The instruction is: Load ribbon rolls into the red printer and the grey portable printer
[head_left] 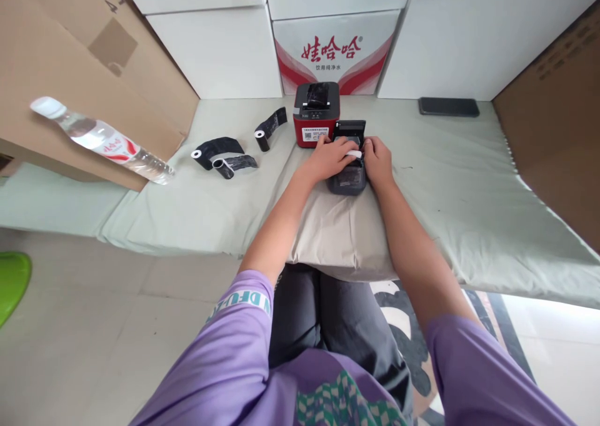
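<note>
Both hands work at centre frame, just above the middle, over a small dark printer [347, 175] that rests on a beige pillow [344, 238] at the near edge of a pale green mattress [469, 188]. The printer's lid stands open toward the top of the frame. The left hand [332, 156] lies over the printer's left side, its fingers curled and pinching a small white roll [355, 154] at the open bay. The right hand [377, 162] rests on the printer's right side, fingers bent against the roll's other end; how firmly it grips cannot be told. Directly above, touching or just beside the open lid, stands a red printer [315, 121]. To the left of it lie three black rolls [225, 154], partly unwound. A water bottle [100, 140] rests tilted at upper left against a cardboard box [70, 70], and a phone [449, 106] lies at upper right. Risks, as judged: the pillow is soft, so downward pressure may tip the dark printer or let it slide toward the near edge; the roll, held only at the fingertips, may slip and unwind; the open lid may knock the red printer behind it.
</note>
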Motion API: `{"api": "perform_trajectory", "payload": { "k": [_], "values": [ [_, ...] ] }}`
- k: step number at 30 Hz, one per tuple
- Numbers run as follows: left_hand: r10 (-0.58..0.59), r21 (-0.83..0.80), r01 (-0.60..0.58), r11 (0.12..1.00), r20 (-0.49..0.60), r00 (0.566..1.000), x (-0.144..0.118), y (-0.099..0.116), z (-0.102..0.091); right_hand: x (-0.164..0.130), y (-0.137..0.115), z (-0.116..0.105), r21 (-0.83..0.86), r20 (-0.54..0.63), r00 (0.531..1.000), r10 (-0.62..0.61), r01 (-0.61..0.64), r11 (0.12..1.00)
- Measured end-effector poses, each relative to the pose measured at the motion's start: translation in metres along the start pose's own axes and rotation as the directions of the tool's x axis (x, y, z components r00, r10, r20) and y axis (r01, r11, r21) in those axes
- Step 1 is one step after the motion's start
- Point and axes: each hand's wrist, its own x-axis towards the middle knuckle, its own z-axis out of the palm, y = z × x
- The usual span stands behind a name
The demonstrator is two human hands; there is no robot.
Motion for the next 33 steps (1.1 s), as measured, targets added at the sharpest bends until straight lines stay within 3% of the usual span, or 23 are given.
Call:
{"api": "perform_trajectory", "payload": {
  "k": [7,13,21,26,33],
  "values": [
    [-0.117,-0.312,0.082,0.947,-0.095,0.989,0.008,-0.010,0.013,0.000,-0.001,-0.001,-0.007,-0.007,1.000,0.008,-0.008,1.000],
    [-0.126,-0.409,0.048,0.911,-0.166,0.978,0.009,-0.014,0.028,-0.001,-0.003,-0.001,-0.012,0.007,1.000,0.016,-0.016,1.000],
    [-0.143,-0.220,0.131,0.967,-0.039,0.989,0.004,-0.003,0.009,0.000,-0.002,-0.001,-0.019,0.010,1.000,0.015,-0.015,1.000],
    [-0.174,-0.212,0.177,0.961,0.033,0.984,0.010,-0.002,0.001,0.001,0.001,0.000,-0.034,0.024,1.000,0.004,-0.003,0.999],
    [-0.136,-0.093,0.134,0.987,-0.020,0.990,0.033,-0.001,0.003,0.002,-0.001,-0.001,-0.051,0.038,0.999,0.004,-0.002,0.999]
  ]
}}
